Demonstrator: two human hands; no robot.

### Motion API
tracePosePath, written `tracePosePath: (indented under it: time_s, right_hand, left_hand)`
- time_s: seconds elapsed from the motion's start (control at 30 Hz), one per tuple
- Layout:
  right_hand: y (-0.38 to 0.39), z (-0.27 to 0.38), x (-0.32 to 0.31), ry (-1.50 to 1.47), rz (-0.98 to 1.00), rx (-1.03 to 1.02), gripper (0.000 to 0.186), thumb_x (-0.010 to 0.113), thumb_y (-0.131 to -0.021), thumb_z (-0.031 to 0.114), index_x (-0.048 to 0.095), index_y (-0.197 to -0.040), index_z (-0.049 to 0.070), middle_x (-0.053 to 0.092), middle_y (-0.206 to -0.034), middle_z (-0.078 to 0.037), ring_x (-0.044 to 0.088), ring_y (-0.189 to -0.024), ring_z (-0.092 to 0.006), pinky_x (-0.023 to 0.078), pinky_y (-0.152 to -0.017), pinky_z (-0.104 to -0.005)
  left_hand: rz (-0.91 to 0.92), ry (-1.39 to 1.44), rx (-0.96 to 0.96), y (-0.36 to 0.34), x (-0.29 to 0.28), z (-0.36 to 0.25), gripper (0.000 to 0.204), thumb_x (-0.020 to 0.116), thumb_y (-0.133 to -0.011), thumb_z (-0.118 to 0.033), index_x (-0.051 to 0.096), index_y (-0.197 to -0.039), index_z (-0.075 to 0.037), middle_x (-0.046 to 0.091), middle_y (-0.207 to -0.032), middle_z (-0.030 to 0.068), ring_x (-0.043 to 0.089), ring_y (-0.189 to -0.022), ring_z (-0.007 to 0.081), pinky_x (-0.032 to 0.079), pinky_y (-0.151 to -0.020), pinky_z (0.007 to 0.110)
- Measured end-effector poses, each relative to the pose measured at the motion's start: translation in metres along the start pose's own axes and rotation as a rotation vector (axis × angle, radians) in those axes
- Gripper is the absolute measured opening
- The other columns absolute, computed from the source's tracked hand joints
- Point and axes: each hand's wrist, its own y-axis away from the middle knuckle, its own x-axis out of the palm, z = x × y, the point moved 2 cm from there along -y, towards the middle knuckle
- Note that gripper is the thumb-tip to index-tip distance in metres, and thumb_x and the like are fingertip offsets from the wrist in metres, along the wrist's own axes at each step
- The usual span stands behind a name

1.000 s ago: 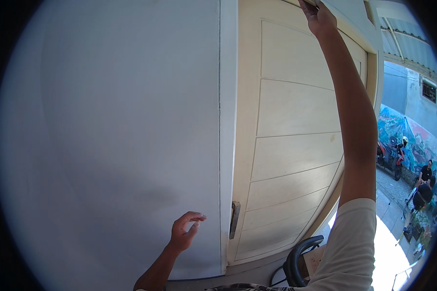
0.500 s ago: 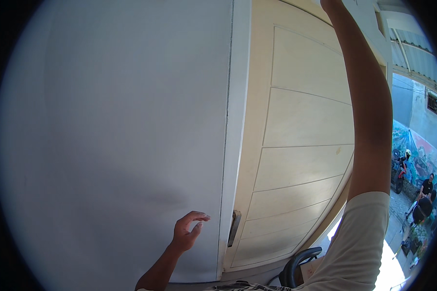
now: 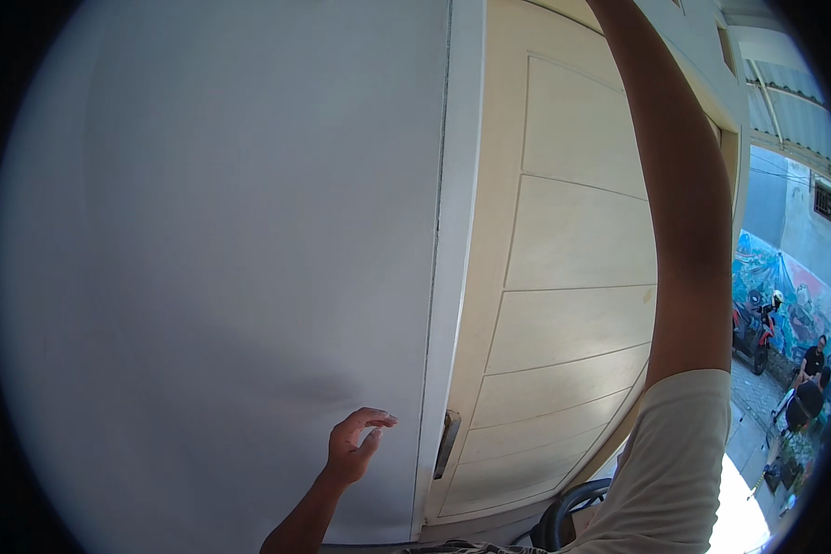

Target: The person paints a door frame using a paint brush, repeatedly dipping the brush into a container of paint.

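Observation:
My left hand (image 3: pixel 353 443) hovers at the lower middle, fingers bent and thumb apart, with nothing between them. It is close to a smooth pale grey wall panel (image 3: pixel 249 231), which bears a soft shadow beside it; I cannot tell whether they touch. Just right of this hand, a cream panelled door (image 3: pixel 577 235) carries a dark metal handle (image 3: pixel 446 445) near its left edge. My right arm (image 3: pixel 688 212), in a light short sleeve, stretches straight up past the door. Its hand lies beyond the top edge, so whatever it touches is hidden.
A white frame strip (image 3: pixel 457 268) separates panel and door. Low by the door stands a black curved object (image 3: pixel 563 508), partly behind my sleeve. Outside at the right are a motorbike (image 3: pixel 757 337), a seated person (image 3: pixel 812 360), a painted wall (image 3: pixel 757 254) and a corrugated roof (image 3: pixel 789 106).
The right arm has shifted slightly left and upward in the picture, and its hand has left the view at the top. The left hand keeps its curved shape and nearly the same place.

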Motion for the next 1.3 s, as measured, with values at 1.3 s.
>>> tracePosePath:
  time_s: [1.3]
  right_hand:
    - [0.003,-0.093,-0.096,0.335,-0.005,-0.117,0.026,0.068,-0.096,0.023,0.064,-0.086,-0.001,0.068,-0.073,-0.014,0.068,-0.062,-0.0269,0.051,-0.061,-0.0435]
  left_hand:
    - [0.012,0.059,-0.007,-0.011,0.016,0.005,0.026,0.055,-0.094,0.003,0.062,-0.119,0.001,0.07,-0.112,0.0154,0.068,-0.109,0.0242,0.052,-0.099,0.04]
